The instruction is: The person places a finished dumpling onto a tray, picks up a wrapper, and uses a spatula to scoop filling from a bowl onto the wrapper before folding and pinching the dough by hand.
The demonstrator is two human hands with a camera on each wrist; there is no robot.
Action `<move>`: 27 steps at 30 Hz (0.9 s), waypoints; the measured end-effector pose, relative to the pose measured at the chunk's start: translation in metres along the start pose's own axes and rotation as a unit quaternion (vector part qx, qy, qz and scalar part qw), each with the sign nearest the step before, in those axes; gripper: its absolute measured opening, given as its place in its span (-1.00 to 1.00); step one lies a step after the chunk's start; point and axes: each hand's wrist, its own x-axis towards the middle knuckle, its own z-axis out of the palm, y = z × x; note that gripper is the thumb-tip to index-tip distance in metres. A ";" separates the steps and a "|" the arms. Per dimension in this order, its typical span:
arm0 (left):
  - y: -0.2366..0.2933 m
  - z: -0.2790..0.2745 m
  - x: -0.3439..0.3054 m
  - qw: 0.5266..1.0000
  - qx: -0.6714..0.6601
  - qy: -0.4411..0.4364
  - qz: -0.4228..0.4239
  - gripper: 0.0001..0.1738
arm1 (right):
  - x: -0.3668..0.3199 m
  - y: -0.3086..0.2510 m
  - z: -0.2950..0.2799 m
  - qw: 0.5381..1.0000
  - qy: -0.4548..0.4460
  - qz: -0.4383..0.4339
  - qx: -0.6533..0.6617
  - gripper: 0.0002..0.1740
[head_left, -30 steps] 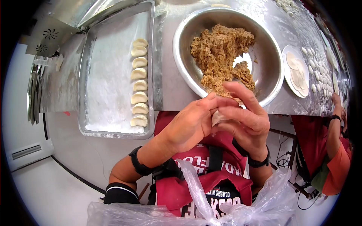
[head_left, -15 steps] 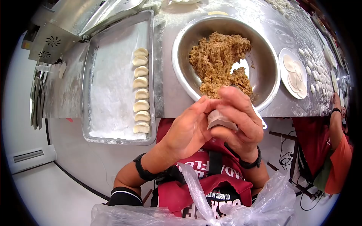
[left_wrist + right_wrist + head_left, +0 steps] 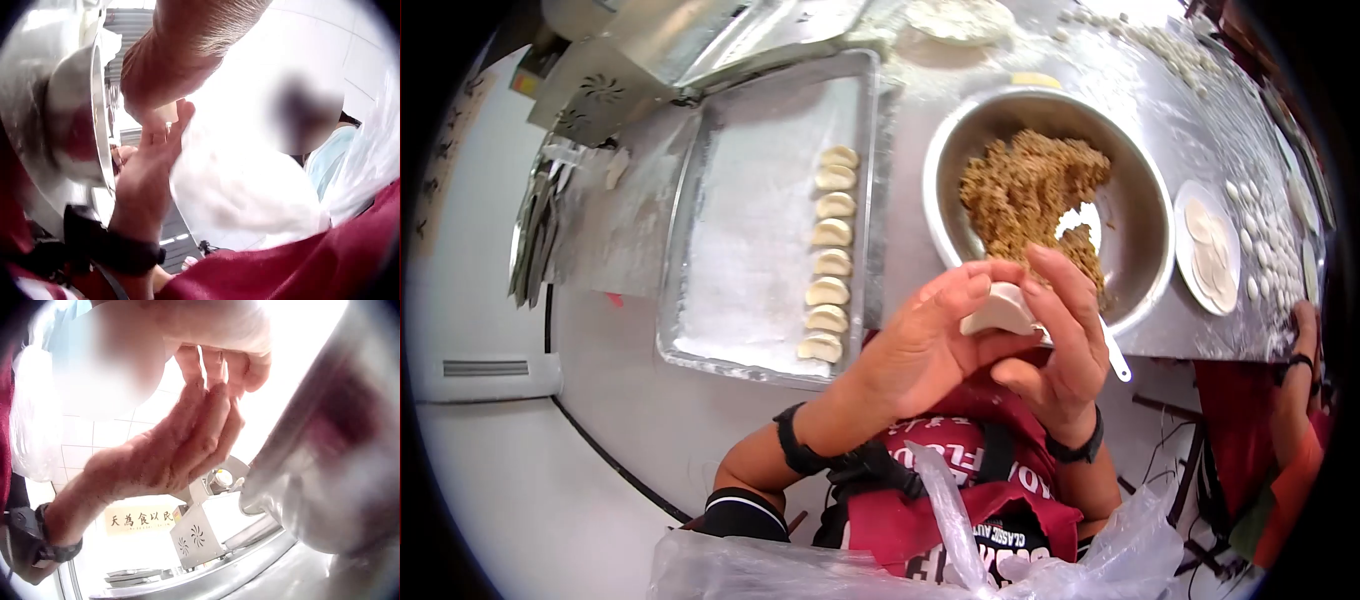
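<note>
In the head view, a pale folded dumpling (image 3: 1000, 311) sits between the two hands, in front of the filling bowl. My left hand (image 3: 915, 350) holds it, thumb on the near left side and fingers beneath. My right hand (image 3: 1068, 345) is at the dumpling's right end, index fingertip at its edge and thumb spread away below. Both wrist views show the fingers of the left hand (image 3: 181, 440) and the right hand (image 3: 145, 181) meeting, the dumpling mostly hidden by them. Brown minced filling (image 3: 1035, 190) lies in the steel bowl (image 3: 1145, 240), just beyond the hands.
Left of the bowl, a floured metal tray (image 3: 750, 180) carries a column of several finished dumplings (image 3: 830, 233). A white handle (image 3: 1117, 355) juts over the bowl's near rim. Rightward are a plate (image 3: 1187, 200) of round wrappers (image 3: 1212, 255), several dough pieces (image 3: 1260, 240) and another person's arm (image 3: 1292, 420).
The wrapper between my hands now shows as a smooth folded crescent. My right thumb has moved off it and the right hand has loosened. The head view has shifted.
</note>
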 end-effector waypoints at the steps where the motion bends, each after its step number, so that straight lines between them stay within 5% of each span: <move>1: 0.013 -0.003 0.000 0.999 0.050 -0.001 0.021 -0.62 | -0.001 -0.001 -0.005 0.999 -0.029 -0.016 -0.019 -0.50; 6: 0.114 -0.036 0.003 0.948 0.266 0.105 0.137 -0.68 | -0.006 -0.009 -0.017 1.000 -0.017 0.014 0.014 -0.69; 8: 0.150 -0.055 0.009 0.935 0.250 0.162 0.194 -0.73 | -0.010 -0.011 -0.021 0.999 -0.011 0.038 0.027 -0.73; 12: 0.201 -0.106 0.035 0.874 0.376 0.261 0.165 -0.74 | -0.006 -0.016 -0.031 0.999 0.000 0.019 0.030 -0.70; 16: 0.215 -0.146 0.065 0.785 0.520 0.323 0.100 -0.72 | -0.004 -0.022 -0.043 0.999 0.017 0.037 0.020 -0.74; 27: 0.200 -0.195 0.124 0.720 0.641 0.262 0.051 -0.68 | -0.005 -0.018 -0.057 0.998 0.006 0.045 -0.034 -0.79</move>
